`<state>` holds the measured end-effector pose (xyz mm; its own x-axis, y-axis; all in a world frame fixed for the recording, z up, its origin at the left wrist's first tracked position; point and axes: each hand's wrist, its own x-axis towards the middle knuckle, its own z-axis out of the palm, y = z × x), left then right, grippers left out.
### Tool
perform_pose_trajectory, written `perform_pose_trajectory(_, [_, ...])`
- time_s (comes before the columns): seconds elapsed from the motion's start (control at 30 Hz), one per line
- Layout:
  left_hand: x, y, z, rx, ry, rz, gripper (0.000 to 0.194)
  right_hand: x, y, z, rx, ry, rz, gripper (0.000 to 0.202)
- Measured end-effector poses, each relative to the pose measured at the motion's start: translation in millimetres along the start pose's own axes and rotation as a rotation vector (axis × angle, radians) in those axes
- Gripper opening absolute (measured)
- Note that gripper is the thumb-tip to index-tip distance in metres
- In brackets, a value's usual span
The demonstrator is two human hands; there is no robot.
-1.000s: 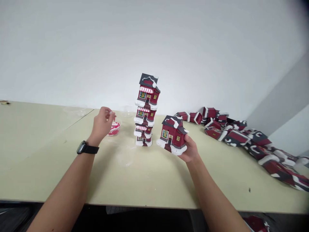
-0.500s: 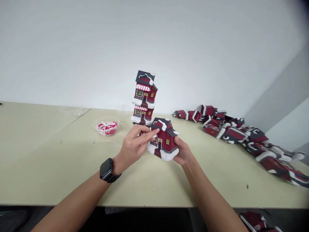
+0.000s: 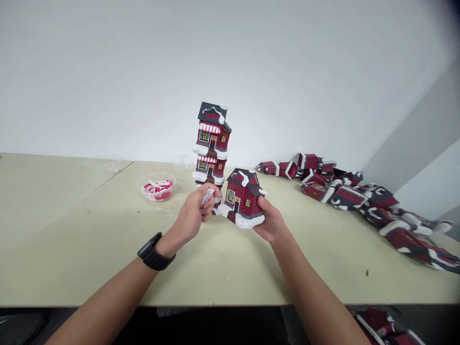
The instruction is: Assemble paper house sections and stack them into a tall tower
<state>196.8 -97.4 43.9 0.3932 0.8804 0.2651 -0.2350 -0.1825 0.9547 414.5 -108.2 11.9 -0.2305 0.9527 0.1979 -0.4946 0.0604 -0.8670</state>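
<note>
My right hand (image 3: 270, 219) grips the right side of a small dark red house (image 3: 246, 201) with a grey roof and white snow trim, held upright above the table. Its front shows a window and a door, with no striped awning over them. Just left of it, my left hand (image 3: 197, 209) is closed, pinching a small white piece (image 3: 207, 196) between thumb and fingers. Behind my left hand stands a stack of similar houses (image 3: 212, 139), with red-and-white striped awnings on the upper ones; its lower part is partly hidden.
A clear round bowl (image 3: 156, 188) of red and white striped pieces sits left on the pale table (image 3: 108, 249). Many similar houses (image 3: 348, 197) lie piled along the right side. Clear plastic lids (image 3: 112, 166) lie near the wall; more houses (image 3: 383, 326) are below the table edge.
My left hand has drawn back left from the house front and turned, showing the white piece. The held house has shifted slightly upward, uncovering its window.
</note>
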Motion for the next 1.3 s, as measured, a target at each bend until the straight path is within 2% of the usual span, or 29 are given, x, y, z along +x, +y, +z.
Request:
perform_pose_trajectory(0.23, [7,5,-2.6,-0.045,0.067,0.103,0.034,0,-1,-2,-0.051,0.062,-0.055,0.067])
perform_pose_trajectory(0.37, [7,3,-6.6,-0.079,0.005,0.027,0.033,1,-3,1,-0.056,0.08,-0.078,0.068])
perform_pose_trajectory(0.5, [8,-1,-10.9,-0.02,-0.044,-0.053,0.032,3,-2,1,-0.063,0.091,-0.096,0.07])
perform_pose_trajectory(0.73, [9,-3,-14.3,0.062,0.049,-0.177,0.03,3,2,2,-0.116,0.123,-0.115,0.069])
perform_pose_trajectory(0.87, [9,-2,-12.8,-0.064,0.084,-0.215,0.034,3,-1,5,-0.14,0.104,-0.115,0.072])
perform_pose_trajectory(1.0, [10,-3,-11.0,-0.201,0.041,-0.249,0.035,2,-3,7,-0.174,0.072,-0.125,0.072])
perform_pose_trajectory(1.13, [10,-6,-10.9,-0.234,0.001,-0.262,0.032,1,-3,8,-0.197,0.054,-0.13,0.074])
perform_pose_trajectory(1.3, [11,-8,-10.3,-0.269,0.029,-0.272,0.032,0,-1,7,-0.187,0.018,-0.134,0.074])
